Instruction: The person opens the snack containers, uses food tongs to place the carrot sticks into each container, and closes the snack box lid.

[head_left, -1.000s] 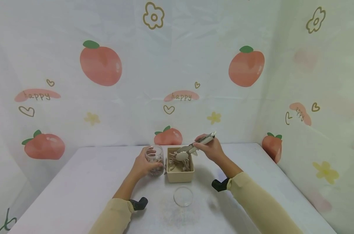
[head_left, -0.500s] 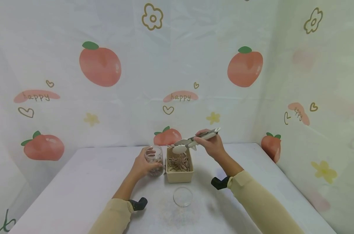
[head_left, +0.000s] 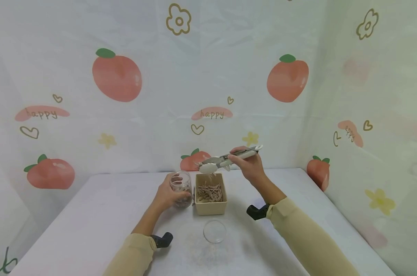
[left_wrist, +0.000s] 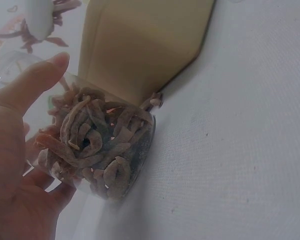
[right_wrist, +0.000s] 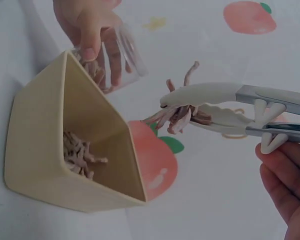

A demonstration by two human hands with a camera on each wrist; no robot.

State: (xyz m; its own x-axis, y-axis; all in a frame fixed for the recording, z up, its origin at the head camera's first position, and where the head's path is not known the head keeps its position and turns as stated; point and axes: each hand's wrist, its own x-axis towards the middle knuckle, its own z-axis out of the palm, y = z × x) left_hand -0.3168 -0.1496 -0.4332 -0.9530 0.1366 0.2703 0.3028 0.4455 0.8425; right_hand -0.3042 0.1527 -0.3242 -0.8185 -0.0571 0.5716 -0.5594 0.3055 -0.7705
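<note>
My left hand [head_left: 168, 194] grips a clear jar [head_left: 181, 187] standing on the table, fingers round its far side and thumb in front. Curled, dusty brown dried strips [left_wrist: 92, 132] fill its lower part. Right beside it is a beige rectangular box [head_left: 210, 209] with more strips [head_left: 210, 193] on its bottom. Above the box's far edge, my right hand [head_left: 251, 167] holds white-and-grey tongs [head_left: 229, 158] by the handles. Their heads clamp a small bunch of strips [right_wrist: 177, 119], seen clearly in the right wrist view.
A clear round lid [head_left: 214, 232] lies on the white table [head_left: 119, 214] in front of the box. One stray strip [left_wrist: 155, 101] lies between jar and box. Behind the table hangs a peach-printed cloth [head_left: 153, 76].
My right hand has lifted the tongs up and slightly back, out of the box, with a bunch of strips in them. The left hand and jar have stayed in place.
</note>
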